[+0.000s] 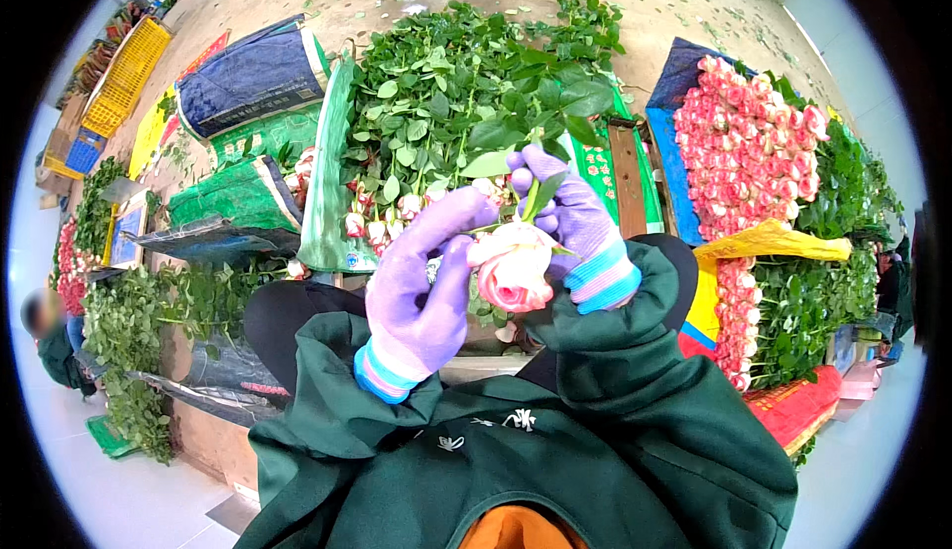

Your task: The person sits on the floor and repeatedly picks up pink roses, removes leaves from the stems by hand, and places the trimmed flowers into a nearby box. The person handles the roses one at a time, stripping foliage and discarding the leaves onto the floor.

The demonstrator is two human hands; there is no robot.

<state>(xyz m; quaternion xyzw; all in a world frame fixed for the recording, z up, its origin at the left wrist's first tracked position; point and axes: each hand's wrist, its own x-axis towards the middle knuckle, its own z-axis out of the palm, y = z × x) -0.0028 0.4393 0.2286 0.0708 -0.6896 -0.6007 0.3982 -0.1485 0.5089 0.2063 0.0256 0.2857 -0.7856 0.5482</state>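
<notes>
A pink-and-white rose [513, 266] hangs bloom-down in front of my lap, its leafy stem reaching away from me. My right hand [554, 207], in a purple knit glove with a striped cuff, is closed round the stem just above the bloom. Beside the bloom's left edge is my left hand [431, 274], gloved alike, thumb and fingers partly spread; whether its fingertips touch the petals or a leaf I cannot tell. Beyond both hands lies a large heap of leafy rose stems [424, 95], with several pale pink blooms [409, 207] at its near edge.
Bunched pink roses [744, 140] lie at the right on blue and yellow sheets. Green woven sacking [230, 192] and a dark blue sack [253, 80] are at the left. Yellow crates [126, 76] stand at the far left, and a person [59, 348] is at the left rim.
</notes>
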